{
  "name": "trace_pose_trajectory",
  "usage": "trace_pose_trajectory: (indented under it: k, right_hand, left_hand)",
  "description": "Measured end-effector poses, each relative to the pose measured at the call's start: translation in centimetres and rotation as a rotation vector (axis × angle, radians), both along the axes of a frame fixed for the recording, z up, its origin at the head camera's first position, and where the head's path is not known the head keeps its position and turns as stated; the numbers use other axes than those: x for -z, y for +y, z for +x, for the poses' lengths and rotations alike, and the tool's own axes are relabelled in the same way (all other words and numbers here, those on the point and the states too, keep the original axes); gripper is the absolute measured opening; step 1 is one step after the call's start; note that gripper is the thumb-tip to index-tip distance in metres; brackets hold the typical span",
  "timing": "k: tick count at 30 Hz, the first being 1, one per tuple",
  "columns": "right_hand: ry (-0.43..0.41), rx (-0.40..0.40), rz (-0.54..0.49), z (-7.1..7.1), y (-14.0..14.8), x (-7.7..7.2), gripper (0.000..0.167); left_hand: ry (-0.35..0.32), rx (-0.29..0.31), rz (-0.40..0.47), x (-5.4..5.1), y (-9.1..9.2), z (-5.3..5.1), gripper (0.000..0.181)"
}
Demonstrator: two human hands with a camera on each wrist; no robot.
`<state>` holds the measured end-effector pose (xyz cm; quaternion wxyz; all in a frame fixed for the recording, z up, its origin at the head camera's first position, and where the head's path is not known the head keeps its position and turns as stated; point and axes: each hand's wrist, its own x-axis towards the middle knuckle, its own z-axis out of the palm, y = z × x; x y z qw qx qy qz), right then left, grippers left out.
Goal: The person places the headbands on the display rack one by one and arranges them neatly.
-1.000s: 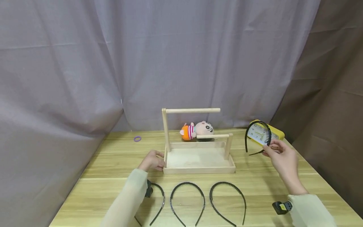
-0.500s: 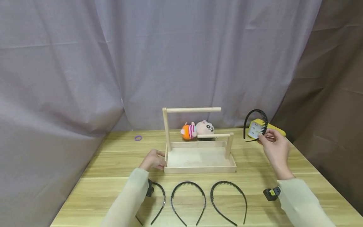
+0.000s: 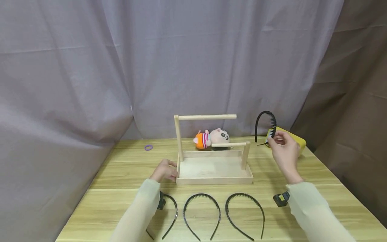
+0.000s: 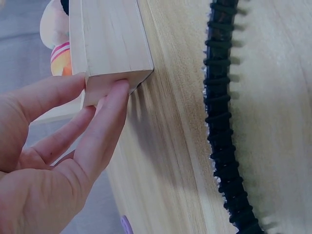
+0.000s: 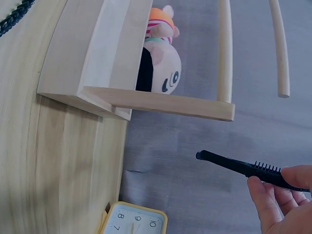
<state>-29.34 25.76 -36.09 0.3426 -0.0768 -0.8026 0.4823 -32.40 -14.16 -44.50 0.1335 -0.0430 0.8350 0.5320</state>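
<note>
My right hand (image 3: 284, 151) pinches a black toothed headband (image 3: 273, 122) between thumb and fingers, raised off the table right of a pale wooden stand (image 3: 214, 181). In the right wrist view, one end of the headband (image 5: 224, 161) points toward the stand's lower bar (image 5: 224, 58), apart from it. At the stand's left end, my left hand (image 3: 164, 170) touches the tray's end wall; in the left wrist view its fairly straight fingers (image 4: 109, 109) press on that end (image 4: 109, 84). The stand has a tall upper bar (image 3: 208, 117) and a lower one, each with one free end.
Three black headbands, one on the left (image 3: 176, 211), one in the middle (image 3: 201, 195) and one on the right (image 3: 242, 194), lie in front. A plush doll (image 3: 216, 137) lies behind the stand. A yellow clock (image 3: 299, 142) stands behind my right hand; a purple ring (image 3: 148, 147) lies back left.
My right hand has carried the headband left and upward, away from the front of the clock and closer to the stand. The left hand has stayed at the stand's left end.
</note>
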Motion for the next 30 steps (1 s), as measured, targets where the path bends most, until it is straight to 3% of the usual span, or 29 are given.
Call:
trace_pose_trajectory:
  k: [7, 14, 20, 30]
  right_hand:
    - [-0.024, -0.012, 0.034, -0.7, -0.7, 0.6, 0.027]
    - [0.037, -0.002, 0.096, -1.6, -1.7, 1.2, 0.023]
    - [0.095, -0.022, 0.096, -2.2, -2.5, 1.2, 0.019]
    - [0.112, -0.038, 0.074, -3.3, -4.2, 0.8, 0.018]
  left_hand:
    - [0.001, 0.025, 0.019, 0.0, -0.2, -0.3, 0.047]
    - [0.013, 0.0, 0.005, 0.0, 0.0, 0.1, 0.047]
    - [0.005, 0.003, 0.011, 0.2, 0.1, 0.1, 0.048]
    - [0.011, -0.006, 0.023, 0.3, 0.0, 0.2, 0.048]
